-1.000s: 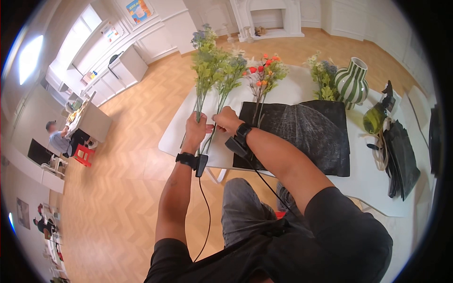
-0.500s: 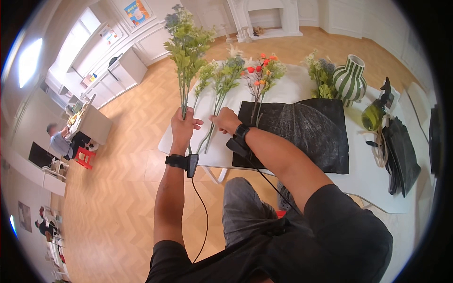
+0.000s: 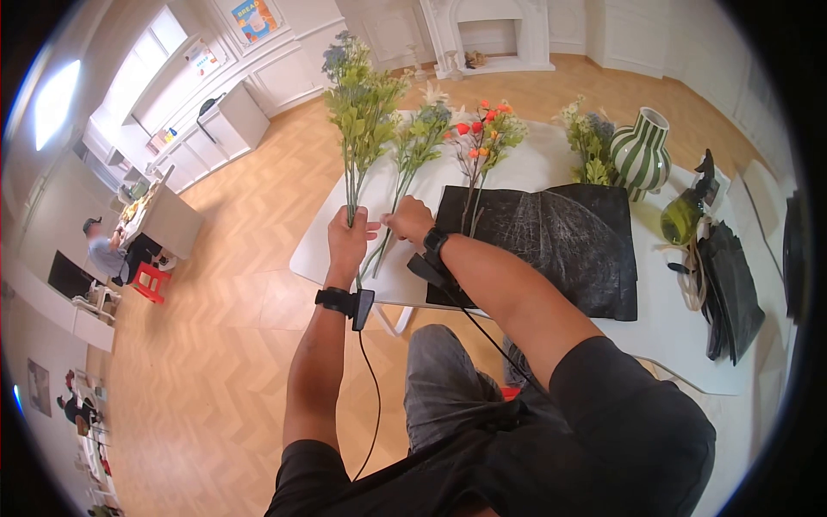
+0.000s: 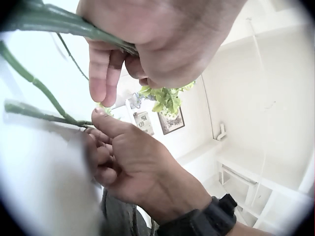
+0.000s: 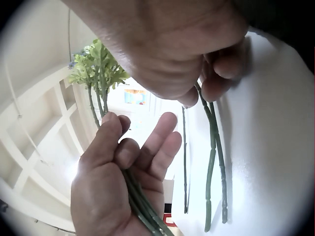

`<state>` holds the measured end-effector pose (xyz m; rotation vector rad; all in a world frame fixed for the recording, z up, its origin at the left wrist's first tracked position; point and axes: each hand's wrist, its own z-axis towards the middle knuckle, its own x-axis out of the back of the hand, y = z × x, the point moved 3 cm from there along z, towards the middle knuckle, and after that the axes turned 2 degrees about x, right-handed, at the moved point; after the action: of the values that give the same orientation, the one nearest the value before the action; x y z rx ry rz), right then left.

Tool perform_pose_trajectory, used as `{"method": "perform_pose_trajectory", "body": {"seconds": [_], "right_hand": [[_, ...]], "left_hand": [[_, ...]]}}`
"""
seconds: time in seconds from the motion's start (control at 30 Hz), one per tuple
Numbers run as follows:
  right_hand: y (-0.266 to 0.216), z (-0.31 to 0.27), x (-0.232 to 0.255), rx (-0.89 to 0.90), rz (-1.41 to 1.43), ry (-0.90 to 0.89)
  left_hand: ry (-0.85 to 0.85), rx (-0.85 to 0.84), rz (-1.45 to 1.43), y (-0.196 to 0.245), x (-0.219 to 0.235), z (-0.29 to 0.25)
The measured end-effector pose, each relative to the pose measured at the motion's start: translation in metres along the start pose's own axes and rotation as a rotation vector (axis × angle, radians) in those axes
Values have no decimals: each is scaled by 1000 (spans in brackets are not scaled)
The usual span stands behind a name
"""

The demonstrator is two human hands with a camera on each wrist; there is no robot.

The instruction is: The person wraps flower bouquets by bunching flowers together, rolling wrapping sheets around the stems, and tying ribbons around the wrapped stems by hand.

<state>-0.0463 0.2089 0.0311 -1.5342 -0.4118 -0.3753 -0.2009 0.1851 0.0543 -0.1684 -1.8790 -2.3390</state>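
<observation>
In the head view my left hand (image 3: 348,241) grips the green stems of a tall bunch of leafy flowers (image 3: 357,129) with blue heads, raised over the table's left side. The right wrist view shows these stems (image 5: 142,209) running through that palm, thumb and index curled round them, other fingers loosely extended. Just to the right, my right hand (image 3: 410,220) pinches thin stems (image 5: 210,162) of a second bunch (image 3: 420,142) lying along the white tabletop. Both hands are close together, the left one higher in the left wrist view.
Right of my hands, orange-red flowers (image 3: 478,138) lie with stems over a creased black sheet (image 3: 560,250). Beyond are another flower bunch (image 3: 593,142), a green-striped vase (image 3: 642,155), a green glass vessel (image 3: 680,221) and folded black material (image 3: 728,289). A person (image 3: 108,250) sits far left.
My left hand lifted its bunch up and leftward, away from the right hand, then came partway back. The right hand stays at the second bunch's stems, nearly still.
</observation>
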Motion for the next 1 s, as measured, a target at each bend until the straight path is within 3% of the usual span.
{"method": "perform_pose_trajectory", "body": {"seconds": [0.13, 0.23, 0.3, 0.37, 0.57, 1.0], "right_hand": [[6, 12, -5, 3, -197, 6], [11, 16, -1, -55, -67, -15], [9, 14, -2, -39, -82, 68], [4, 15, 2, 143, -75, 301], [-1, 10, 7, 269, -16, 414], [1, 1, 16, 419, -12, 459]], "left_hand": [[-46, 36, -25, 2, 0, -4], [-61, 16, 0, 8, 5, -5], [-55, -1, 15, 12, 6, -5], [-51, 8, -5, 13, 6, -4], [-31, -24, 24, 10, 0, -1], [-41, -29, -14, 15, -8, -1]]}}
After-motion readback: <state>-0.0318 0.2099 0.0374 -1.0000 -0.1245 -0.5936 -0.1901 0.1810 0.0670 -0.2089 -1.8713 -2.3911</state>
